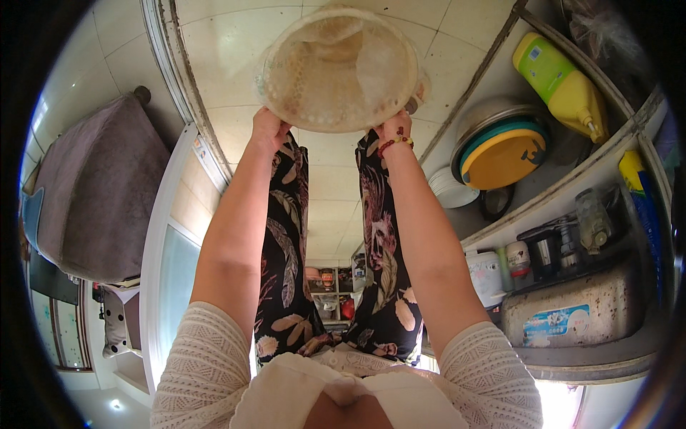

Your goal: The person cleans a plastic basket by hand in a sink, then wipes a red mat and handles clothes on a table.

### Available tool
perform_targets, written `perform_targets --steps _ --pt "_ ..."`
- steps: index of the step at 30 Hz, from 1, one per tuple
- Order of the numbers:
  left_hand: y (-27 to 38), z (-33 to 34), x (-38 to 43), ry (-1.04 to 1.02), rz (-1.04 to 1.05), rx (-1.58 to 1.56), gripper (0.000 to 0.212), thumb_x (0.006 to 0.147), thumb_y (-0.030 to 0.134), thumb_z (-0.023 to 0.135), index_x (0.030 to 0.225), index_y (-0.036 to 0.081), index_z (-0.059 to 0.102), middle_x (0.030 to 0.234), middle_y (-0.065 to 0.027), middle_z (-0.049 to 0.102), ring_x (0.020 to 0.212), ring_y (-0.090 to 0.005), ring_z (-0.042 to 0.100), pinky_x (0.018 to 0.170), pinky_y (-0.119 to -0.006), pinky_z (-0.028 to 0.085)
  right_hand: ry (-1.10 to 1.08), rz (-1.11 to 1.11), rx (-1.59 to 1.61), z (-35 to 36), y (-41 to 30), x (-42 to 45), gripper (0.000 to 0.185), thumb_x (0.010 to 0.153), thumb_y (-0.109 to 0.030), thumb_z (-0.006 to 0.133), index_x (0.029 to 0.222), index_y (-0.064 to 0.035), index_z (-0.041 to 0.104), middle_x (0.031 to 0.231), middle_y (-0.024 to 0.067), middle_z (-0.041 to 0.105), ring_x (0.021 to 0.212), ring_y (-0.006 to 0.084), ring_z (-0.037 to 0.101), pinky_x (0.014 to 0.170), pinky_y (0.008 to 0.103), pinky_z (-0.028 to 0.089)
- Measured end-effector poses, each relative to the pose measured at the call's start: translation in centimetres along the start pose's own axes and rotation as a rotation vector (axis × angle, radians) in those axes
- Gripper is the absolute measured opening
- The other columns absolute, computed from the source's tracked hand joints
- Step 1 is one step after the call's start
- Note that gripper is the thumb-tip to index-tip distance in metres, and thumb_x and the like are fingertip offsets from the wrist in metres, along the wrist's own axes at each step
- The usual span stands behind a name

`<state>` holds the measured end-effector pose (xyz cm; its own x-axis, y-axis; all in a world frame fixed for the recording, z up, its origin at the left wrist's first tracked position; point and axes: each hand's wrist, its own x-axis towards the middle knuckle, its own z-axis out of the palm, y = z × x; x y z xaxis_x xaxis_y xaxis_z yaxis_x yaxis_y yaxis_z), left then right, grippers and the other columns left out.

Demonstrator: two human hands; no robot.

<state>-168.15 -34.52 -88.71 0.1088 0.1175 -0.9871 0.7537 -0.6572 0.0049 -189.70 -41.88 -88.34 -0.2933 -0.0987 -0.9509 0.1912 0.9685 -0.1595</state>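
Note:
Out in front of my legs is a round, whitish plastic bin [333, 119], its wide mouth facing up at me. A translucent plastic bag [381, 64] seems to line its inside and bulges past the rim. My left hand [269, 128] grips the near rim on the left, fingers curled in. At the right of the near rim, my right hand [395, 127] holds on in the same way; a beaded bracelet [396, 141] circles that wrist. Both arms are stretched straight out. Whether the bin rests on the tiled floor [225, 69] or is lifted cannot be told.
Open shelves on the right hold a yellow-green jug [560, 80], stacked basins [504, 155], white plates [454, 187], jars and a metal container [573, 305]. To the left are a sliding-door track [171, 69], a white-framed glass door [177, 268] and a cloth-covered piece of furniture [102, 187].

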Motion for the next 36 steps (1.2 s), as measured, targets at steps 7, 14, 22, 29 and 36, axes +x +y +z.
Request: perform_targets --steps 7,14,22,29,36 --pt "3.8 -0.6 -1.1 -0.141 0.047 0.022 0.036 0.081 0.02 0.054 0.111 0.001 0.047 0.109 -0.0115 0.053 0.09 -0.0238 0.056 0.073 -0.031 0.049 -0.017 -0.039 0.124 -0.3 -0.8 -0.8 0.023 0.085 -0.018 0.053 0.105 -0.006 0.05 0.088 0.0032 0.057 0.075 0.0144 0.056 0.062 0.0256 0.047" --pt "7.2 -1.1 -2.7 -0.117 0.117 0.093 0.031 0.08 0.027 0.053 0.1 0.003 0.052 0.092 -0.008 0.053 0.081 -0.0236 0.057 0.077 -0.035 0.047 -0.034 -0.852 -0.518 0.8 -4.4 -7.8 0.014 0.084 -0.014 0.052 0.092 -0.0025 0.054 0.081 0.0089 0.056 0.075 0.0193 0.055 0.069 0.0279 0.044" --pt "7.6 0.9 -4.8 -0.376 0.094 0.18 0.062 0.085 0.055 0.041 0.121 0.005 0.04 0.114 -0.0101 0.051 0.106 -0.0224 0.048 0.087 -0.041 0.04 -0.161 -0.859 -1.398 9.6 -2.2 0.3 0.042 0.076 -0.02 0.052 0.116 -0.0087 0.047 0.12 0.0153 0.044 0.115 0.0324 0.039 0.089 0.0444 0.039" --pt "5.8 1.4 -5.2 -0.292 0.235 0.496 0.045 0.083 0.021 0.058 0.123 0.006 0.041 0.105 -0.0051 0.056 0.089 -0.0141 0.053 0.079 -0.029 0.043 -0.315 -0.693 -1.63 12.2 -2.6 7.1 0.048 0.075 -0.019 0.052 0.122 -0.0161 0.045 0.131 0.015 0.033 0.12 0.0385 0.03 0.101 0.0436 0.029" --pt "3.5 0.7 -3.8 -0.226 0.426 0.402 0.025 0.085 0.006 0.048 0.108 -0.002 0.053 0.093 -0.0055 0.06 0.082 -0.0122 0.054 0.075 -0.026 0.043 -0.435 -0.65 -1.494 11.4 -2.6 7.4 0.035 0.073 -0.021 0.058 0.106 -0.0092 0.054 0.117 0.0148 0.047 0.109 0.0357 0.042 0.092 0.043 0.037"
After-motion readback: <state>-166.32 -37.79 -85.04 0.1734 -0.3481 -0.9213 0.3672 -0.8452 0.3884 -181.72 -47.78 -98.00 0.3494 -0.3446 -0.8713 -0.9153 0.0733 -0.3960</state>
